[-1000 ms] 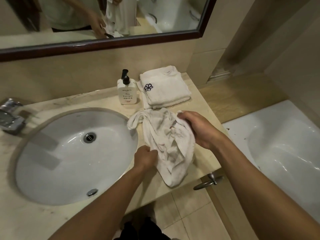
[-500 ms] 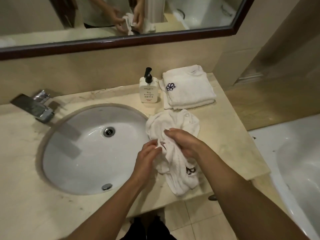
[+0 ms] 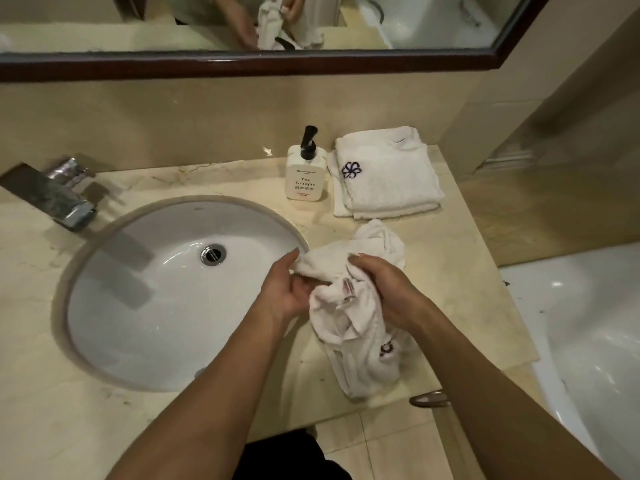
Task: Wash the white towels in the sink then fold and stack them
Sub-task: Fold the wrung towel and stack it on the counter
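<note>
Both hands are gripping a crumpled white towel just right of the sink: the left hand is curling its fingers round the towel's upper left fold at the sink's rim, the right hand is clutching its bunched middle. The towel's lower end is lying on the tabletop. Farther back, right of the sink, folded towels are sitting stacked beside a soap bottle.

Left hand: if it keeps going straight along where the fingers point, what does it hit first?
The left hand points up-right, away from the body, into the crumpled towel it already grips. Past that, probably the folded towels; depth unclear.
</note>
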`<state>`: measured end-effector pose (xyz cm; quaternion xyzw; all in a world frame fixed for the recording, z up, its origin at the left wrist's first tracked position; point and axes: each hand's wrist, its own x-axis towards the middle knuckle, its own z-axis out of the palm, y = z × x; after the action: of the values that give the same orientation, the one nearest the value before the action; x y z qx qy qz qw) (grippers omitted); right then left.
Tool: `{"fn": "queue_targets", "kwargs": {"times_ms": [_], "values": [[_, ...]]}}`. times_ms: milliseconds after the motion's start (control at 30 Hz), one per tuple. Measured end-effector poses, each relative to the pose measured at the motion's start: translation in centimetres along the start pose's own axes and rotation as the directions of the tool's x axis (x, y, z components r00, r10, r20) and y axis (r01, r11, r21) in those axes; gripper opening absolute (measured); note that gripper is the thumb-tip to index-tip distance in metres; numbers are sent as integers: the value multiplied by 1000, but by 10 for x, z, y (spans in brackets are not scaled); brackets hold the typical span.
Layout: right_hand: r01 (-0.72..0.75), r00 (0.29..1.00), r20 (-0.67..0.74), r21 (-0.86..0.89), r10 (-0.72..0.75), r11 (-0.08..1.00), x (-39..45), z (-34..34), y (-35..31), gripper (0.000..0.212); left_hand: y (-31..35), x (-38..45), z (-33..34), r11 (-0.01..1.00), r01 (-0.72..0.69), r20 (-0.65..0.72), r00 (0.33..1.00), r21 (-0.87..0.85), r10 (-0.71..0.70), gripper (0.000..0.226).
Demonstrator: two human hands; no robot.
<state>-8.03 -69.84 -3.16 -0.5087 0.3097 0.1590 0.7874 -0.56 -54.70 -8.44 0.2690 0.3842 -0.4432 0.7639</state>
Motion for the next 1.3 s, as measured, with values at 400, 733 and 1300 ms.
{"fn": "queue_targets", "kwargs": {"times_ms": [400,733,1300], "values": [[257,914,-142,-520,-379,815,-21,8,-38,32,29,20,24,609,-497,100,818,618,567,23],[277,956,-126,88,-265,957,5,6,-62,31,0,-39,51,428,-718,483,690,549,539,37],[202,979,-29,336,-204,920,33,-4,-40,30,-1,-50,45,-87,-509,460,677,857,574,21]]}}
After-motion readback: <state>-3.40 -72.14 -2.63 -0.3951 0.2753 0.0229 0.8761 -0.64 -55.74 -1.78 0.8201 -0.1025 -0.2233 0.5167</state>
